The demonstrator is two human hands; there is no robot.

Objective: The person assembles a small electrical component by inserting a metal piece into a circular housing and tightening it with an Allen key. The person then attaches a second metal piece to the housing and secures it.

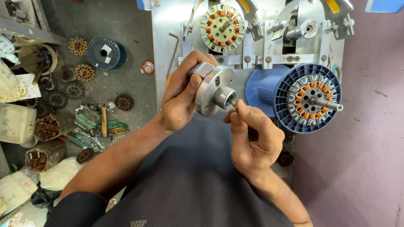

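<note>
Metal bench [165, 24] is lying beyond both hands. Left hand [181, 93] is gripping a round metal fixture [212, 90]. Right hand [253, 139] is pinching its shaft [227, 97].

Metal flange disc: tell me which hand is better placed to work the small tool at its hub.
Probably the right hand: it pinches the small tool at the hub, while the left hand grips the metal flange disc.

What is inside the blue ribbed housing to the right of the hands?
Inside the blue ribbed housing sits a stator with orange-insulated windings, ringed by silvery pole pieces, with a metal shaft sticking out of its centre. Anything deeper behind the stator is covered.
</note>
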